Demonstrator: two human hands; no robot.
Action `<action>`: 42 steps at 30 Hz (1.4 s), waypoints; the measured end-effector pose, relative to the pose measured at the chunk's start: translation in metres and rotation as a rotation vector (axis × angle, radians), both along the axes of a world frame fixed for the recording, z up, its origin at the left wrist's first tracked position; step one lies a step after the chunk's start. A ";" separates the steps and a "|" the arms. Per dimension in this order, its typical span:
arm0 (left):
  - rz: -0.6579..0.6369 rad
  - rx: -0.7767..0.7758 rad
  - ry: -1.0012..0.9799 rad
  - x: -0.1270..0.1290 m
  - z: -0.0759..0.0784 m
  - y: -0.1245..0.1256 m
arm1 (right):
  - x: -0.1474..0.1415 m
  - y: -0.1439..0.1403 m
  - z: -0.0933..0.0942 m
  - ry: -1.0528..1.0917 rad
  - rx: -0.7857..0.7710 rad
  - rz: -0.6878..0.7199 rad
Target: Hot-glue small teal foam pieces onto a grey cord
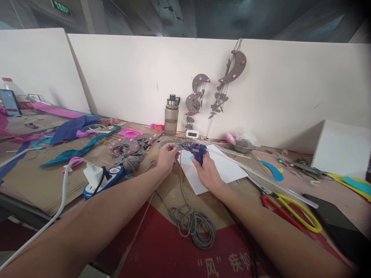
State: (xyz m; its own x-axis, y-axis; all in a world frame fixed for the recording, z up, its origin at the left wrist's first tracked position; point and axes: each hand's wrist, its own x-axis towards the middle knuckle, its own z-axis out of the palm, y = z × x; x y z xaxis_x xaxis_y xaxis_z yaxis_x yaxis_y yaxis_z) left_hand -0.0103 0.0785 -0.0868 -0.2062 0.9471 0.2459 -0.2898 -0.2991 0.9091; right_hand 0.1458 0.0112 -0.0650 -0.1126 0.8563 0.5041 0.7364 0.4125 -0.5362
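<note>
While the right hand (207,172) is wrapping its grip around the blue glue gun (194,150), nozzle aimed left, the left hand (167,156) is pinching a small teal piece (176,146) right at the tip, seemingly so glue lands on it. Both are working over the white board (223,170) on the desk (43,181), likely sparing the surface. Grey cord (191,224) is trailing from the pinch into a loose coil nearer the person.

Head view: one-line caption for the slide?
Right hand grips a blue glue gun over a white board; left hand pinches grey cord at its nozzle.
</note>
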 end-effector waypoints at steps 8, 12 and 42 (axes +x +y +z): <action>0.010 0.001 -0.009 -0.001 0.000 0.001 | 0.000 0.000 0.000 0.020 0.000 0.023; 0.002 -0.004 0.012 0.000 0.001 -0.001 | 0.000 0.000 0.000 0.017 -0.008 0.008; 0.022 -0.021 -0.014 0.001 0.003 -0.002 | 0.000 -0.001 0.001 -0.011 -0.028 -0.015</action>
State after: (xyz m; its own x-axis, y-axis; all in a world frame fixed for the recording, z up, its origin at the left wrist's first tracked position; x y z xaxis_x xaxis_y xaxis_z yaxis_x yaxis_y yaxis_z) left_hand -0.0096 0.0763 -0.0839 -0.2302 0.9472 0.2231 -0.2965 -0.2866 0.9110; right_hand 0.1454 0.0099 -0.0643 -0.1048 0.8719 0.4784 0.7487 0.3858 -0.5391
